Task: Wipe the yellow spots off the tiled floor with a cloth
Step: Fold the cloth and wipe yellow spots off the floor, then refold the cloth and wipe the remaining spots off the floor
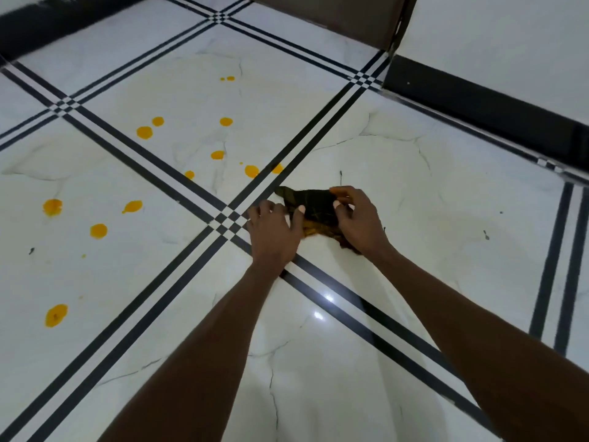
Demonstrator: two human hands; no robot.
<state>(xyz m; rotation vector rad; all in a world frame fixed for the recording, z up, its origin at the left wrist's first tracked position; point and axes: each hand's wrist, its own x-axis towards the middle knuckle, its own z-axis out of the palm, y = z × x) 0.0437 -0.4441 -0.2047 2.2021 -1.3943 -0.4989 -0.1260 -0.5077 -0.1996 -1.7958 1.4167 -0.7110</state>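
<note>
A dark cloth [314, 204] with yellow stains on its near edge lies on the white tiled floor [350, 362], just right of a crossing of black stripes. My right hand [357, 218] pinches the cloth's right part between thumb and fingers. My left hand [274, 231] lies over its left edge with fingers spread and the thumb on the fabric. Several yellow spots [145, 132] dot the tiles to the left and beyond, the nearest one [251, 170] just past the cloth.
A black skirting [484, 113] runs along the white wall at the right. A brown door or panel [334, 17] stands at the top. Another dark skirting [47, 23] is at the top left. Small dark specks [486, 235] lie right of the cloth.
</note>
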